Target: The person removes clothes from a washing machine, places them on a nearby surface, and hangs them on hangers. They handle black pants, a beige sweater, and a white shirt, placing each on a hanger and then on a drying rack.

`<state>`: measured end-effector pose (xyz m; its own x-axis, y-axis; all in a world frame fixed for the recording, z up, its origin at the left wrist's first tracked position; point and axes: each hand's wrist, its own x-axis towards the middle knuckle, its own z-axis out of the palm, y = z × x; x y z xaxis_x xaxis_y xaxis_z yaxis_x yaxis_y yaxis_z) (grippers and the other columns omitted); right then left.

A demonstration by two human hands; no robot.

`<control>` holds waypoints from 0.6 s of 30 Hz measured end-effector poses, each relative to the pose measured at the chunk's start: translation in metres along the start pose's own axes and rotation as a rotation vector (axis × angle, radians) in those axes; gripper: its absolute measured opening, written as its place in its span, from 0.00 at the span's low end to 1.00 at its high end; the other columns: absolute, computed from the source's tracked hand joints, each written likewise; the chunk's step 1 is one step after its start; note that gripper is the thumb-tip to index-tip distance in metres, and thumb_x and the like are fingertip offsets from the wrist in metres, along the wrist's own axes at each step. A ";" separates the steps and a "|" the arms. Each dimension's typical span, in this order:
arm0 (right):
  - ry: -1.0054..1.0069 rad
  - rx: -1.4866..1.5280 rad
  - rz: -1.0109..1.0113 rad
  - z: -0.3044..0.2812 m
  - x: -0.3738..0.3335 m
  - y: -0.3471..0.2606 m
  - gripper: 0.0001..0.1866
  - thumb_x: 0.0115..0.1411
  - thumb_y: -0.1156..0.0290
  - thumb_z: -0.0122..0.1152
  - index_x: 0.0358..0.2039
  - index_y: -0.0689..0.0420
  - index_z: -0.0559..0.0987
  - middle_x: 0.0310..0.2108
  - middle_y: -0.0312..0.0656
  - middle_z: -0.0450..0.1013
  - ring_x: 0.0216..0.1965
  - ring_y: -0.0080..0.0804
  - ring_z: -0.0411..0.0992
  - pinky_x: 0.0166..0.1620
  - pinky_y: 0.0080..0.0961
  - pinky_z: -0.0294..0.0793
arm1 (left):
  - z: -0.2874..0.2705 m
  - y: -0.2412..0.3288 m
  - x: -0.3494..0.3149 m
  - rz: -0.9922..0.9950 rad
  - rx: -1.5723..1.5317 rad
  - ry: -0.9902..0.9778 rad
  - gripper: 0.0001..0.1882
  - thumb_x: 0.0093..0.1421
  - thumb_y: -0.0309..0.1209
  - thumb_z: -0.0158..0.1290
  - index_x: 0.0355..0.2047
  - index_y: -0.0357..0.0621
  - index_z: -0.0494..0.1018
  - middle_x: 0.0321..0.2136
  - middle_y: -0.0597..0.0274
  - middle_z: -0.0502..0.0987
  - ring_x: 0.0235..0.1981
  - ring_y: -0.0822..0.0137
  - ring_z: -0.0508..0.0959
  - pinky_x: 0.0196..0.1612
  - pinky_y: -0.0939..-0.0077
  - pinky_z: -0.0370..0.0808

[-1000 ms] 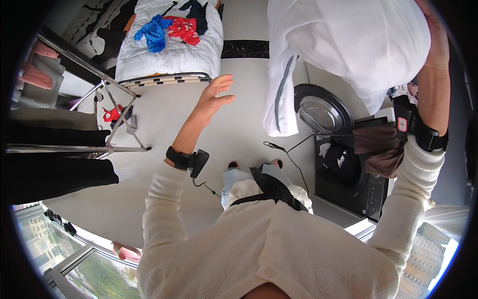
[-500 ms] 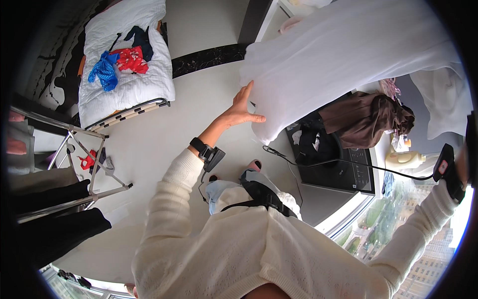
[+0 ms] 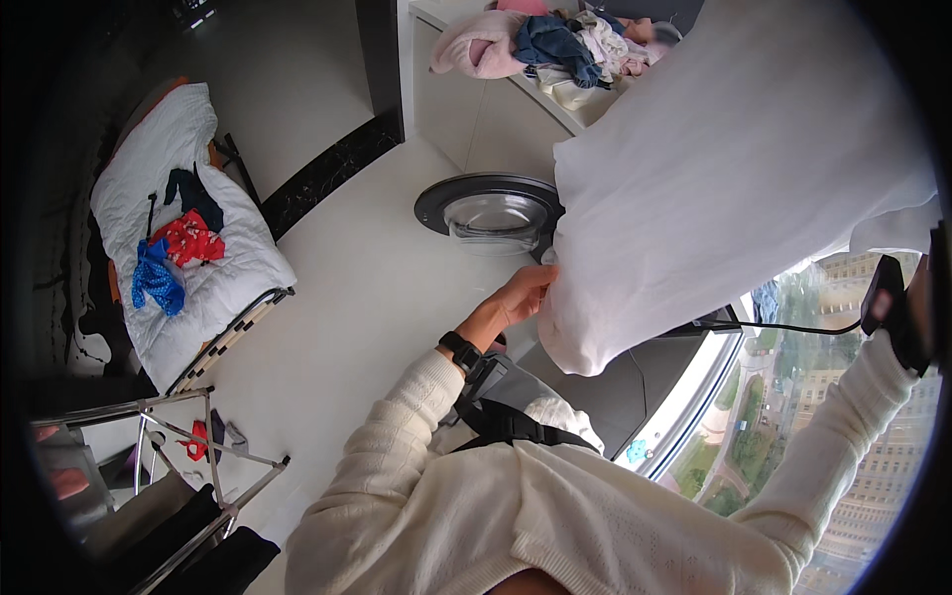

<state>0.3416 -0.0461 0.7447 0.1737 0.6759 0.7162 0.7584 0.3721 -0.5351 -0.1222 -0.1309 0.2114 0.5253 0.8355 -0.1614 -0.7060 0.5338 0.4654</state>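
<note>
A large white sheet [image 3: 714,188] of thin fabric spans the upper right, stretched out in front of me. My left hand [image 3: 518,298] is closed on its left edge, pinching the cloth between thumb and fingers. Raised at the far right is my right hand [image 3: 920,302], close to the sheet's other end. Its fingers are cut off by the dark rim of the picture, so its grip does not show. Just beyond my left hand, a round washing machine door [image 3: 464,210] with a glass centre swings outward. The sheet covers most of the machine behind it.
Rumpled clothes [image 3: 565,50] lie on a counter at the top. On the left, a folding bed [image 3: 228,288] with a white quilt carries blue, red and dark garments. A metal drying rack [image 3: 248,501] with dark clothes stands lower left. A window [image 3: 744,426] borders my right side.
My left hand has gone from open beside the sheet to pinching its edge. The view has turned, bringing the round door and the clothes on the counter into sight.
</note>
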 end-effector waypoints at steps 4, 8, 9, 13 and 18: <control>0.062 -0.103 0.102 -0.034 0.004 0.065 0.28 0.62 0.58 0.56 0.52 0.72 0.71 0.50 0.53 0.71 0.48 0.40 0.72 0.53 0.36 0.71 | -0.004 0.073 -0.002 0.091 0.099 -0.023 0.12 0.63 0.31 0.52 0.44 0.36 0.74 0.16 0.77 0.62 0.17 0.85 0.59 0.23 0.88 0.57; 0.103 -0.181 0.165 -0.065 0.015 0.123 0.27 0.62 0.59 0.56 0.52 0.71 0.71 0.49 0.52 0.71 0.47 0.39 0.72 0.52 0.35 0.72 | 0.018 0.087 0.039 0.080 0.299 0.165 0.17 0.61 0.39 0.56 0.45 0.40 0.75 0.24 0.75 0.69 0.27 0.80 0.67 0.32 0.84 0.65; 0.114 -0.202 0.176 -0.074 0.017 0.133 0.27 0.62 0.59 0.56 0.52 0.71 0.71 0.49 0.52 0.71 0.47 0.39 0.72 0.51 0.34 0.72 | 0.027 0.074 0.055 0.023 0.324 0.225 0.20 0.61 0.42 0.56 0.47 0.41 0.74 0.29 0.73 0.72 0.33 0.79 0.70 0.37 0.82 0.68; 0.136 -0.277 0.221 -0.112 0.020 0.158 0.26 0.62 0.60 0.56 0.52 0.70 0.71 0.48 0.51 0.72 0.46 0.38 0.73 0.51 0.33 0.72 | 0.036 0.052 0.129 0.258 0.523 0.395 0.38 0.53 0.44 0.65 0.59 0.44 0.61 0.48 0.64 0.66 0.42 0.74 0.68 0.47 0.74 0.65; 0.211 -0.357 0.319 -0.165 0.001 0.155 0.24 0.62 0.62 0.56 0.52 0.69 0.71 0.47 0.50 0.72 0.45 0.36 0.73 0.50 0.32 0.73 | 0.037 0.064 0.168 -0.024 0.334 0.250 0.52 0.54 0.59 0.57 0.68 0.48 0.43 0.64 0.55 0.56 0.65 0.61 0.57 0.62 0.62 0.58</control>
<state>0.5626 -0.0926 0.7363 0.5265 0.5633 0.6368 0.8072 -0.0962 -0.5823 -0.0611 0.0388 0.2461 0.3788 0.8515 -0.3626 -0.4805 0.5158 0.7093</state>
